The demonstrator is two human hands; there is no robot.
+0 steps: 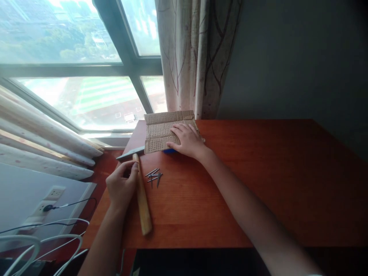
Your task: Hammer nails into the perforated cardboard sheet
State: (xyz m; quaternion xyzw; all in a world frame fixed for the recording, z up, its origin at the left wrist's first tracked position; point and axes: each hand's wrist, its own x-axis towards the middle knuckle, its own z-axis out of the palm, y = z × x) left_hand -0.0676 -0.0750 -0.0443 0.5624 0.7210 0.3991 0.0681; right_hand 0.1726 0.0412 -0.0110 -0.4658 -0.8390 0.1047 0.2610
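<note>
My right hand [188, 140] lies with its fingers stretched out on a light brown panel [161, 130] full of small holes. A blue thing [169, 150] shows under the panel's near edge. My left hand [122, 182] is closed, thumb and fingertips pinched together beside a wooden handle [143, 209]. Whatever is in that pinch, if anything, is too small to make out. At the handle's far end is a long grey metal head [130, 153], partly hidden by the panel. Several metal nails [154, 176] are heaped on the table right of the handle.
The reddish-brown wooden table [276, 184] stretches to the right. Beyond it are a window [86, 69] and a patterned curtain [186, 50]. A wall socket with a black plug [48, 207] and white cables [43, 245] are at the lower left.
</note>
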